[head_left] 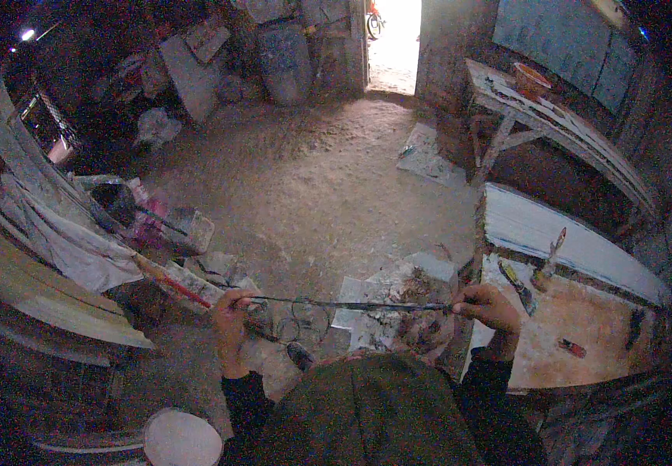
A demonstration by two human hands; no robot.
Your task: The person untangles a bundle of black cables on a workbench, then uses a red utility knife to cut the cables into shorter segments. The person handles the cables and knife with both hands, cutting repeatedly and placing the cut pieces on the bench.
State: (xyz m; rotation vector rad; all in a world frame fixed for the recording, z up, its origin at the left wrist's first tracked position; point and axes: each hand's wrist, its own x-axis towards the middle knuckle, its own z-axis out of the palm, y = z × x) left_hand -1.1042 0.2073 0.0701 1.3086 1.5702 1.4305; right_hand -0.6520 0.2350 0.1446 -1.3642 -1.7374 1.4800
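A dark, thin cord (351, 304) is stretched nearly level between my two hands, in front of my body. My left hand (232, 309) closes on one end of it with pinched fingers. At the other end my right hand (490, 309) grips it, close to the edge of the workbench. The cord looks thicker toward the right, perhaps several strands lying together. Below its left half a thin loop (299, 322) hangs or lies; I cannot tell which.
On the right, a wooden board (584, 318) bears a yellow-handled tool (516, 286), a brush (551, 260) and a small red tool (571, 347). Behind it are a white panel (569, 241) and a bench with an orange bowl (532, 80). Littered paper (367, 291) lies on the floor ahead.
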